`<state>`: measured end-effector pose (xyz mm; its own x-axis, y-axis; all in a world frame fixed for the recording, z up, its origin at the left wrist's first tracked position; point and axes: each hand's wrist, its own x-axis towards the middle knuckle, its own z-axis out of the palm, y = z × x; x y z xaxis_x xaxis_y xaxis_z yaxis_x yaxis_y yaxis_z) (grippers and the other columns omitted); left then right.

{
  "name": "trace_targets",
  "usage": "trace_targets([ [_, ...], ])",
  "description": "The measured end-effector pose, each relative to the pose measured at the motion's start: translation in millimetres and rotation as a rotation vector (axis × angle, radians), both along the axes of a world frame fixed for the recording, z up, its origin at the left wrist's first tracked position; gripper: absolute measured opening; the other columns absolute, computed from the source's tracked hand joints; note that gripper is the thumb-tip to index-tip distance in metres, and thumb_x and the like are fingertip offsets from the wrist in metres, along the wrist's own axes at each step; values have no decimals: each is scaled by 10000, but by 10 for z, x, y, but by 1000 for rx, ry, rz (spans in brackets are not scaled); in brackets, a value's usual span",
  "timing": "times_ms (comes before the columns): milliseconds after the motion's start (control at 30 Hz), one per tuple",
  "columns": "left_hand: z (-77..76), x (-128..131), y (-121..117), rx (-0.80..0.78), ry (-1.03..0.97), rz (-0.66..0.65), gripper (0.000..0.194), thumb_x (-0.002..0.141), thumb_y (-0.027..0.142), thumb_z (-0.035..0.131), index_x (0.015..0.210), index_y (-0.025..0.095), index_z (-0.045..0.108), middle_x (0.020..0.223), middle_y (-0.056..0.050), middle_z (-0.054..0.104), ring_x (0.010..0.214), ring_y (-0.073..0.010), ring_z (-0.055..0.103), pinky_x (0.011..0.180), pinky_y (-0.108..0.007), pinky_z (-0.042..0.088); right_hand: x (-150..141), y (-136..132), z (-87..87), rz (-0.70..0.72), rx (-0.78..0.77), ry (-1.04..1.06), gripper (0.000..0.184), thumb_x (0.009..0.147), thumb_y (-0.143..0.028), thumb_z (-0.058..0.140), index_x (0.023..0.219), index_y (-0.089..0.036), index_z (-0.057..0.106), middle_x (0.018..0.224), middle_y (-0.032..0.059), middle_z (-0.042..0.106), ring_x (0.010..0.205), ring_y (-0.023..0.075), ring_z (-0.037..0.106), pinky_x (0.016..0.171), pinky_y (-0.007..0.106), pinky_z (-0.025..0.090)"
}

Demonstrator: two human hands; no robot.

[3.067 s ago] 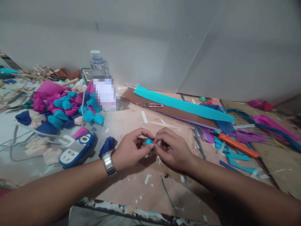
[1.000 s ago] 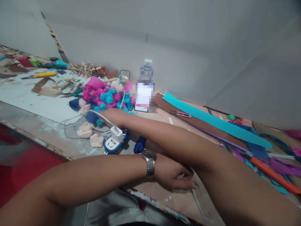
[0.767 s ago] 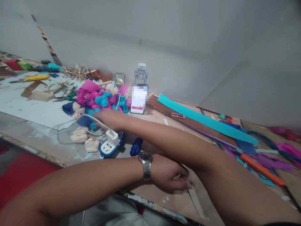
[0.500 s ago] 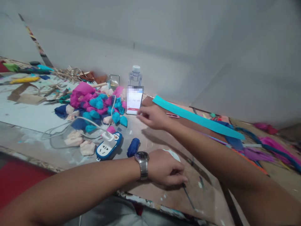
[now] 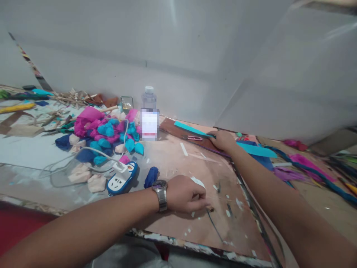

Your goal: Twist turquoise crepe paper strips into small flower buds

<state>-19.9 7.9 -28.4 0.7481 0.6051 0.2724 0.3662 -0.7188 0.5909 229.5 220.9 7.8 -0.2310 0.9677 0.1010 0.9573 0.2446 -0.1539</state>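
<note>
My left hand point(image 5: 187, 194), with a metal watch on its wrist, rests low over the board with fingers pinched. From its fingertips a thin dark wire-like stem point(image 5: 214, 224) runs toward the board's front edge, and a small brown bit shows by the fingertips. Farther back, my right hand point(image 5: 224, 141) is closed on the middle of a long turquoise paper strip point(image 5: 256, 150). Its fingertips are partly hidden. Close by, pink-handled thread snips point(image 5: 194, 138) lie on a brown sheet point(image 5: 168, 125).
Crumpled pink, blue and cream paper pieces point(image 5: 104, 129) are heaped at left. In front sits a blue-and-white power strip point(image 5: 122, 178) with a white cable. A phone point(image 5: 150, 124) leans by a clear bottle point(image 5: 149, 98). Coloured paper strips point(image 5: 309, 167) lie at right.
My right hand has moved from beside the phone rightward to the turquoise strip and closed on it; the strip has twisted. My left hand stays low with the stem. The view has shifted right.
</note>
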Motion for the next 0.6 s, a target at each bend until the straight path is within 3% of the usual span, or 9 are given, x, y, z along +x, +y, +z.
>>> trace_targets([
  [133,20,-8,14,-45,-22,40,364,978,483,573,803,207,734,636,-11,652,598,-137,561,583,-254,331,12,39,43,-81,61,67,387,1005,-385,502,1168,-161,772,1258,207,738,1163,349,649,998,446,454],
  [300,37,-19,43,-136,-78,156,354,976,458,584,806,191,744,645,-13,649,602,-135,562,602,-252,351,5,-31,410,-116,77,307,313,988,-334,536,1071,-145,771,1132,181,756,1059,326,668,907,402,480],
  [467,47,-41,78,-200,-186,267,277,962,445,616,1038,201,721,765,-11,664,706,-162,590,649,-261,382,-158,-429,778,-21,-124,686,351,1012,-436,542,1123,-159,727,998,131,769,803,209,695,701,321,519],
  [600,49,-60,94,-338,-362,320,398,987,502,591,1232,190,624,776,12,591,729,-168,576,689,-279,417,-374,-891,930,73,-300,932,409,1043,-454,457,1158,-150,704,988,143,788,815,231,743,711,371,589],
])
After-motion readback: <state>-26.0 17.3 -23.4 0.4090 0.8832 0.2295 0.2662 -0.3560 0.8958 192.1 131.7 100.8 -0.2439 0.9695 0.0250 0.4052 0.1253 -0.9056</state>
